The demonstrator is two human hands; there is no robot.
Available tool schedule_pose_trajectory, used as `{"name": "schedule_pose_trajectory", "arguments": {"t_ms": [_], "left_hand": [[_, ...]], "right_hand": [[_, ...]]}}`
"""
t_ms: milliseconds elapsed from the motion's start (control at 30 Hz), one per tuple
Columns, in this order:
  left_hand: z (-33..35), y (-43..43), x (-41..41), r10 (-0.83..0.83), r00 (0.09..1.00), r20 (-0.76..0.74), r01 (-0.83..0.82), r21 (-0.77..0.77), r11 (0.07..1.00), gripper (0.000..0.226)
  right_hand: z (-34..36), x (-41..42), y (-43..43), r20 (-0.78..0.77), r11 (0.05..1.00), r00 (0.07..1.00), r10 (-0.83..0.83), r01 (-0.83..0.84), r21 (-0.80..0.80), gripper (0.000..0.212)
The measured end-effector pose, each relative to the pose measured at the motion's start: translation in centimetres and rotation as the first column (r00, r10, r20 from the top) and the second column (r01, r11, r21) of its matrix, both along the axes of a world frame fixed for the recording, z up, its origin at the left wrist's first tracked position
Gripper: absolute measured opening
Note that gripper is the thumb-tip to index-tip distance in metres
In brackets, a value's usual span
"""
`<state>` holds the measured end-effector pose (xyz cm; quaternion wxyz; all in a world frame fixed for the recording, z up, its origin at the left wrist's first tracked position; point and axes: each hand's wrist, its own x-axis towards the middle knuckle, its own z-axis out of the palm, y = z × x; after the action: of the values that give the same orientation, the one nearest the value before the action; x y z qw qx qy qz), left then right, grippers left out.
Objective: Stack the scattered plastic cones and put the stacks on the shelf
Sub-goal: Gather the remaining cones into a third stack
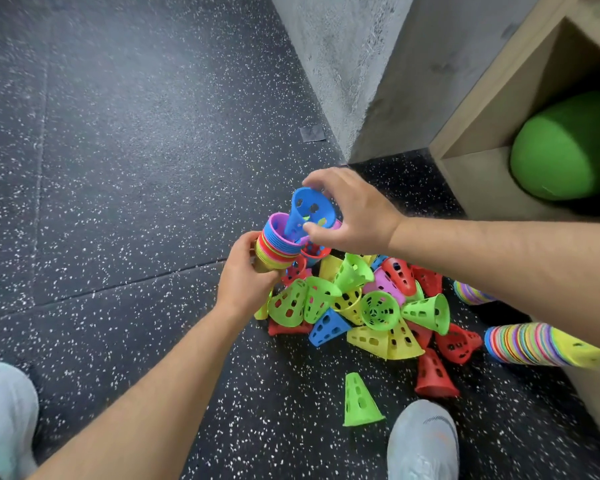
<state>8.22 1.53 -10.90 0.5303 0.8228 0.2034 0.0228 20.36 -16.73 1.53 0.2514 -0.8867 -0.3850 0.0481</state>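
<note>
At the bottom of the frame two pale shoes (423,441) stand on the dark speckled floor (118,133). Just above the right-hand one a lone green cone (361,400) sits upright, with a red cone (435,375) beside it. Past these, at centre right, lies the loose pile of cones (361,306), green, yellow, red, blue and pink, tumbled over one another on the floor. At the right edge a long striped stack (530,344) lies on its side next to a wooden board; whether it rests on that board cannot be told. A second striped stack (471,293) shows partly under the right forearm. Above the pile, the left hand (246,275) has its fingers curled round the narrow end of a held stack (278,245), whose open mouth is tilted up. The right hand (350,209) pinches the rim of a blue cone (309,213) between thumb and fingertips, its tip inside that mouth. In the upper right, the wooden shelf (482,109) has an open compartment holding a green roll (565,147). A grey wall (343,64) rises behind it.
</note>
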Motion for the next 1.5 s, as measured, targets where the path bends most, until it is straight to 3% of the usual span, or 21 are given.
{"name": "schedule_pose_trajectory", "arguments": {"t_ms": [133,333,467,633,867,1100,1200,1300,1500], "left_hand": [[0.2,-0.6,-1.2,0.02,1.0,0.02,-0.019,-0.016,1.0,0.066],[0.2,-0.1,-2.0,0.061,0.998,0.016,-0.061,-0.018,0.998,0.069],[0.1,0.5,-1.4,0.07,0.998,-0.003,-0.07,-0.03,0.997,0.068],[-0.6,0.8,0.0,0.081,0.997,-0.007,-0.081,-0.052,0.995,0.065],[-1.3,1.4,1.3,0.089,0.995,-0.033,-0.09,-0.028,0.996,0.067],[-1.3,1.6,1.2,0.087,0.996,-0.03,-0.088,-0.023,0.996,0.069],[-0.9,1.6,0.7,0.096,0.995,-0.028,-0.097,-0.033,0.995,0.069],[-0.5,1.7,0.2,0.098,0.995,-0.018,-0.098,-0.046,0.994,0.067],[0.4,1.8,-1.3,0.076,0.997,0.004,-0.075,-0.041,0.996,0.07]], "right_hand": [[-0.4,-0.8,0.1,-0.1,0.99,0.993,0.061,-0.073,-0.122,0.074],[-2.3,0.0,-0.3,-0.092,0.929,0.996,-0.01,-0.025,-0.37,0.061],[-4.1,1.3,-0.7,-0.131,0.837,0.99,-0.042,-0.037,-0.546,0.067],[-6.1,2.9,-0.4,-0.163,0.786,0.986,-0.04,-0.07,-0.615,0.076],[-7.7,3.9,1.8,-0.211,0.751,0.977,-0.019,-0.125,-0.648,0.087],[-7.7,3.4,2.7,-0.215,0.724,0.975,-0.06,-0.106,-0.681,0.064],[-6.4,3.3,2.1,-0.191,0.748,0.975,-0.114,-0.042,-0.662,0.069],[-4.2,3.3,1.4,-0.181,0.814,0.97,-0.161,0.027,-0.58,0.082],[0.8,1.7,0.7,-0.109,0.957,0.984,-0.144,0.11,-0.268,0.073]]}}
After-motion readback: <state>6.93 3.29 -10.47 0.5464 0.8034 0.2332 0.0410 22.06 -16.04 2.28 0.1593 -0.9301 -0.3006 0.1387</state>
